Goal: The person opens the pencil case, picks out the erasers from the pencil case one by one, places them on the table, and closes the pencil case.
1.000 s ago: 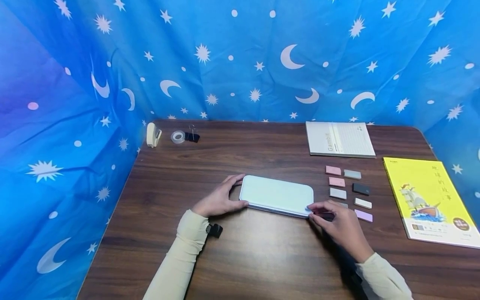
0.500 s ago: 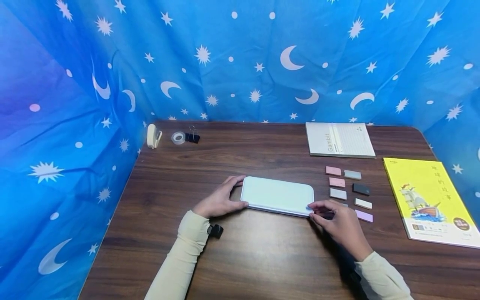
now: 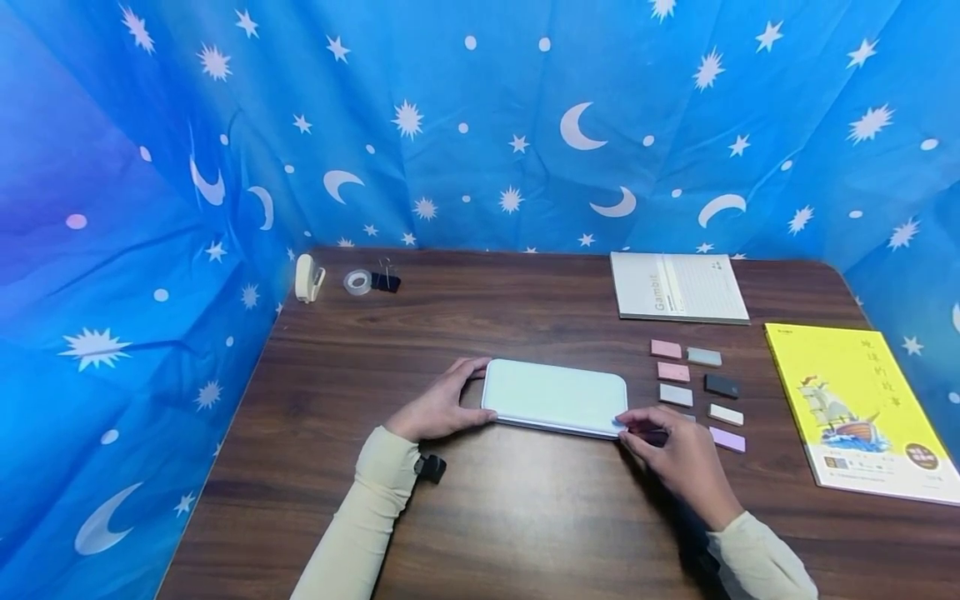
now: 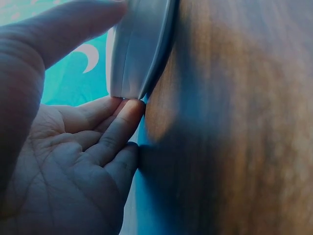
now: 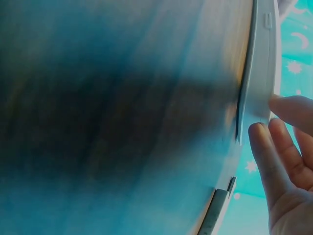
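Note:
A flat white case with rounded corners lies on the table between both hands. My left hand holds its left end, thumb at the front edge and fingers round the end. In the left wrist view a seam runs along the side of the white case, and fingertips touch its end. At the front right corner, my right hand pinches the case between thumb and fingers. The right wrist view shows the right hand at that corner, with a small slot farther along the case's side.
Several small flat coloured blocks lie in two columns right of the case. Beyond them are a pale notebook and a yellow book. A stapler, tape roll and black binder clip stand at the back left.
The head view has tilted slightly upward, so everything sits a little lower in it. Both hands and the white case show no clear movement on the table.

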Motion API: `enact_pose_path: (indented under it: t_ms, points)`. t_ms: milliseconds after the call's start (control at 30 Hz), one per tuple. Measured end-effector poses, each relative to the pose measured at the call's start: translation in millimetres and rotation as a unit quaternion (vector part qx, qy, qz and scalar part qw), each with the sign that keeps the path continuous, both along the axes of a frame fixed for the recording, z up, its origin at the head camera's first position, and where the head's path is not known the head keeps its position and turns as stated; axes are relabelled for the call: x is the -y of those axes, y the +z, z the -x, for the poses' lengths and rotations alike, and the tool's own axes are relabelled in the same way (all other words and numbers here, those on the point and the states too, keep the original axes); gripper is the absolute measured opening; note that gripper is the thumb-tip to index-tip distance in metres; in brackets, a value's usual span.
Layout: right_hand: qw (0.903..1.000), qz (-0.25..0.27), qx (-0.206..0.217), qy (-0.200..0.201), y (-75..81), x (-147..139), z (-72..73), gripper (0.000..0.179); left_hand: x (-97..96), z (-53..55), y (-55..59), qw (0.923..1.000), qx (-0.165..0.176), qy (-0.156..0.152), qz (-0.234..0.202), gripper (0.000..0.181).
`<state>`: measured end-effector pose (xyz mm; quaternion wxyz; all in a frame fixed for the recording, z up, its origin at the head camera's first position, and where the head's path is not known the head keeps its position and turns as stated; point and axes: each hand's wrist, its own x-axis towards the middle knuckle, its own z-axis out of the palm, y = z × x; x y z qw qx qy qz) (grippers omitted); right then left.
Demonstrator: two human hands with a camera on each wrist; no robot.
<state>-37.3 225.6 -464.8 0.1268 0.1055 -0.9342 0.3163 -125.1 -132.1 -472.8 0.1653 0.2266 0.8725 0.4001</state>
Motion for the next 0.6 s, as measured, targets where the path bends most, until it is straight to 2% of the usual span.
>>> enact_pose_path:
  t_ms: [233, 367, 500, 600]
  points:
    - [0.9993, 0.013, -0.031, 0.015, -4.1, 0, 2.8, 0.026, -0.2, 2.0, -0.3, 1.0000, 0.006, 0.002, -0.003, 0.084]
    - [0.9991, 0.020, -0.033, 0.016, -3.8, 0, 4.6, 0.026, 1.1, 1.8, -2.3, 1.0000, 0.007, 0.004, -0.002, 0.084]
    - [0.9991, -0.004, -0.043, 0.003, 2.2, 0, 9.2, 0.024, 2.1, 1.1, -2.6, 1.0000, 0.001, 0.007, 0.003, 0.084]
    - [0.9977, -0.030, -0.060, -0.003, 10.3, 0, 14.7, 0.020, 3.5, 0.0, 1.1, 0.9997, -0.019, 0.008, 0.011, 0.083]
